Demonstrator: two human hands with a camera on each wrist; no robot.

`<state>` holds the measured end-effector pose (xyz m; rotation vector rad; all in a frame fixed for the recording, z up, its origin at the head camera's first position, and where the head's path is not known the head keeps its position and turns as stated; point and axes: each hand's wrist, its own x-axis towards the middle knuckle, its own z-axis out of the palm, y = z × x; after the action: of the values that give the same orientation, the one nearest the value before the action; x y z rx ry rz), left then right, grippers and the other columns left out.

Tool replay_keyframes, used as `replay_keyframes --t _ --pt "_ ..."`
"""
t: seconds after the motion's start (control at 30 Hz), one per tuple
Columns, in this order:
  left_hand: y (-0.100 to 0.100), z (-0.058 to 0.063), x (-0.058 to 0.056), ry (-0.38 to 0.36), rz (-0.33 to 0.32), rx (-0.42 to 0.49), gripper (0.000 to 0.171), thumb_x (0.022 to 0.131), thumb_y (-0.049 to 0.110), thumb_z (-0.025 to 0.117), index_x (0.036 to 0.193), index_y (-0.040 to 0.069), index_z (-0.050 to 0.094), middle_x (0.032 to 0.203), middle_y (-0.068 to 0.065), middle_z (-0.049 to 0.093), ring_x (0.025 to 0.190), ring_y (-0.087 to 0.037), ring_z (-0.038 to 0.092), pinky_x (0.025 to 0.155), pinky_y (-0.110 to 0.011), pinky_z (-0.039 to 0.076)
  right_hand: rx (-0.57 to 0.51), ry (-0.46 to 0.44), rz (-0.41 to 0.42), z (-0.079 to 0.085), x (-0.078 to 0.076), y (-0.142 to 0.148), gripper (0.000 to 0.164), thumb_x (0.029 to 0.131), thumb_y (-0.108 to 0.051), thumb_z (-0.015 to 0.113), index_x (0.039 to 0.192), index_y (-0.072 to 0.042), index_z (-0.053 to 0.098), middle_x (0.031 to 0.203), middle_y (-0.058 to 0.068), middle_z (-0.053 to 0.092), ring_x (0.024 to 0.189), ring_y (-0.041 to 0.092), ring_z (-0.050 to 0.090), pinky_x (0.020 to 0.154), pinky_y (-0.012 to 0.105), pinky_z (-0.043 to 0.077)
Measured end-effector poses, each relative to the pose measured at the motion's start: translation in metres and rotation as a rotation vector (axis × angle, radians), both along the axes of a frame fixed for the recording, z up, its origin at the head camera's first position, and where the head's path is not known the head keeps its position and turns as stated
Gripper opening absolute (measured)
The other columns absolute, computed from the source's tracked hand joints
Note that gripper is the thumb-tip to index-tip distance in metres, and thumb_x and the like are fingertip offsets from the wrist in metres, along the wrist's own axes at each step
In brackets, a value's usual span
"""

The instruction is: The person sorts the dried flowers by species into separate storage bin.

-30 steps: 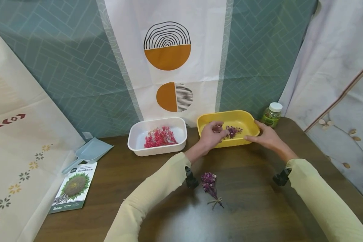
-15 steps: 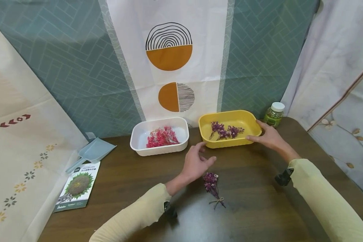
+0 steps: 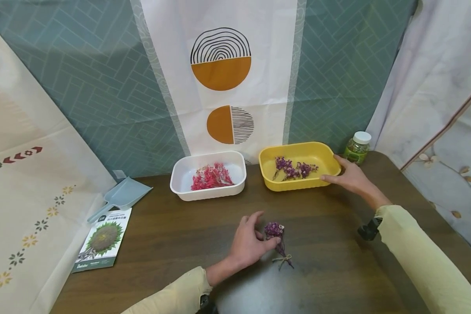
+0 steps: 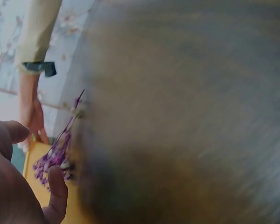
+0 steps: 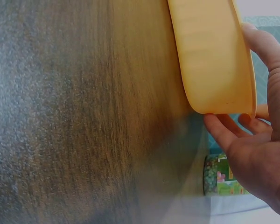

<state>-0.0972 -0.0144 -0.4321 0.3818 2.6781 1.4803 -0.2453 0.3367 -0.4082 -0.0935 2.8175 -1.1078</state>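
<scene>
A bunch of dried purple flowers (image 3: 274,231), tied with twine round its stems, is on the brown table. My left hand (image 3: 248,245) is at its left side, thumb and fingers spread, the thumb in front of the blossoms in the head view. In the left wrist view a gap shows between thumb and finger beside the purple bunch (image 4: 56,154). My right hand (image 3: 352,178) holds the right end of a yellow plastic basin (image 3: 294,186), its thumb at the rim and fingers against the end wall (image 5: 219,70). Loose purple dried flowers (image 3: 294,169) lie inside the basin.
Left of the yellow basin stands a white basin (image 3: 176,185) with pink dried flowers (image 3: 212,176). A lidded jar (image 3: 357,147) stands at the back right. On the left are a light blue dustpan (image 3: 123,194) and a sunflower seed packet (image 3: 102,240).
My left hand has left the yellow basin, moving down and toward me to the tied bunch. My right hand stays at the basin's right end.
</scene>
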Motion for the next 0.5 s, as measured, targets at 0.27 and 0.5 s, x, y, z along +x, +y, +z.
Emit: replay_keyframes --t 0.27,0.5 --pt "0.012 -0.008 0.014 -0.005 0.082 -0.055 0.1 0.067 0.037 0.091 0.149 0.007 0.041 0.116 -0.015 0.046 0.076 -0.011 0.057 0.062 -0.027 0.048 0.006 -0.01 0.005 0.0 0.0 0.002 0.109 0.088 -0.05 0.072 0.157 0.005 0.007 0.157 0.036 0.015 0.141 0.055 0.019 0.109 0.069 0.02" --pt "0.025 -0.013 0.015 0.026 0.161 -0.148 0.11 0.06 0.044 0.093 0.149 0.008 0.04 0.113 -0.013 0.046 0.08 -0.022 0.057 0.059 -0.038 0.05 0.01 0.008 0.008 0.0 0.0 0.0 0.11 0.088 -0.051 0.073 0.156 0.006 0.008 0.157 0.036 0.016 0.141 0.054 0.019 0.11 0.068 0.02"
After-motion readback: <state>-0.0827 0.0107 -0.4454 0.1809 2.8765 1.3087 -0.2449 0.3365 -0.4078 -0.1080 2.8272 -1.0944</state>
